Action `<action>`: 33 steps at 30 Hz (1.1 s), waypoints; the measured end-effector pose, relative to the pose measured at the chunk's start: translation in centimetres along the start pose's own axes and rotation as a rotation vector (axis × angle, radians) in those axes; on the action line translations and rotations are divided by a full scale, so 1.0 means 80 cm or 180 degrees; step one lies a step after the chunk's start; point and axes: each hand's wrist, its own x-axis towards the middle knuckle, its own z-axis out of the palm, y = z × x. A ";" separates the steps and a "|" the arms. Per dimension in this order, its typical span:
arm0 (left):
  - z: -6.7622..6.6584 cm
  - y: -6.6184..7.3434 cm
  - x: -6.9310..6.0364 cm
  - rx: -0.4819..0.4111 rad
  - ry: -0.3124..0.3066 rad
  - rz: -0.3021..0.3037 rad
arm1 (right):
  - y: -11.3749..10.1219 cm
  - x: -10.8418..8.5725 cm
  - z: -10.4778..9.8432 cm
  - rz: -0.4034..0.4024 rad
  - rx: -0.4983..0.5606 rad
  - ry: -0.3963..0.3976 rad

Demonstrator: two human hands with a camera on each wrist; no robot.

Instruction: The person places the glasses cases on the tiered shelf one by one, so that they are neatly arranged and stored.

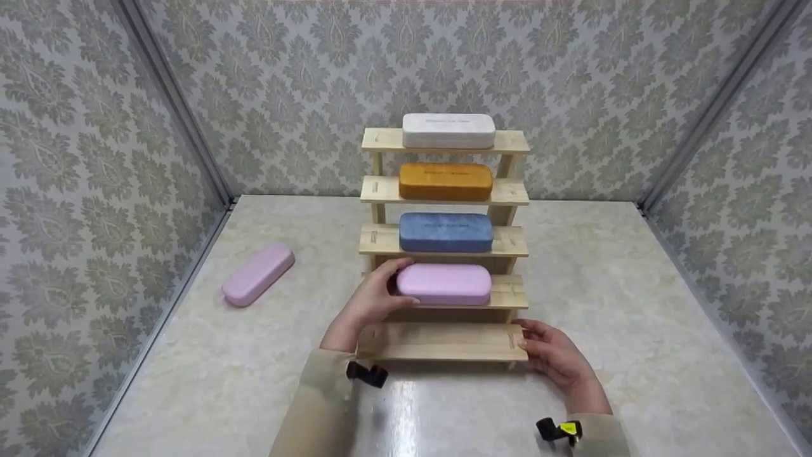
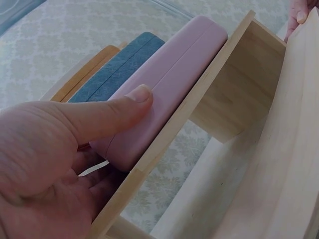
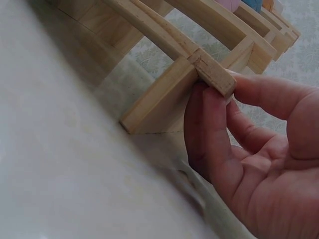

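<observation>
On the second-lowest step of a stepped wooden rack (image 1: 438, 343) sits a lilac glasses case (image 1: 444, 284). My left hand (image 1: 371, 301) grips its left end, the thumb lying along the front side in the left wrist view and the other fingers partly hidden behind it. At the right end of the lowest board, my right hand (image 1: 561, 358) pinches the wood between thumb and fingers, with fingertips under the board in the right wrist view. Higher steps carry a blue case (image 1: 446, 233), an orange case (image 1: 445, 182) and a white case (image 1: 448, 131), one each.
Another lilac case (image 1: 259, 274) lies slanted on the marbled table (image 1: 190, 381), left of the rack. Patterned wall panels (image 1: 285, 82) enclose the back and both sides, with grey strips along their joints.
</observation>
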 end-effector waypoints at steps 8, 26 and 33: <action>-0.001 0.001 -0.002 0.0015 -0.0028 -0.0007 | 0.001 0.000 0.000 0.0000 0.0019 -0.0041; -0.016 -0.005 -0.025 -0.0513 0.0062 -0.0054 | 0.001 -0.001 -0.001 0.0032 0.0041 -0.0012; -0.038 -0.021 -0.042 -0.0895 0.0309 -0.0022 | 0.000 -0.001 -0.001 0.0011 0.0018 -0.0026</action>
